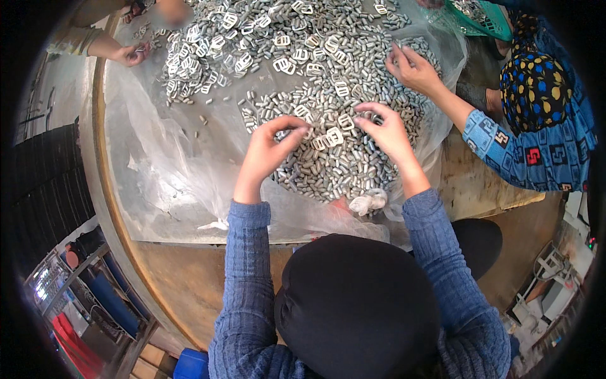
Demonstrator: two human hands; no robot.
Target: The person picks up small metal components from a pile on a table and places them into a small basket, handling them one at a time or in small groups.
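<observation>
Bright centre, black fisheye rim

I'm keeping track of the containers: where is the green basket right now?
In the head view, the green basket is at the upper right, just above and left of the co-worker's dark flowered cloth.

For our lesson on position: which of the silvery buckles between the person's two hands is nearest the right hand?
The rightmost buckle, just beside the right hand; the others lie farther left, toward the left hand.
</observation>
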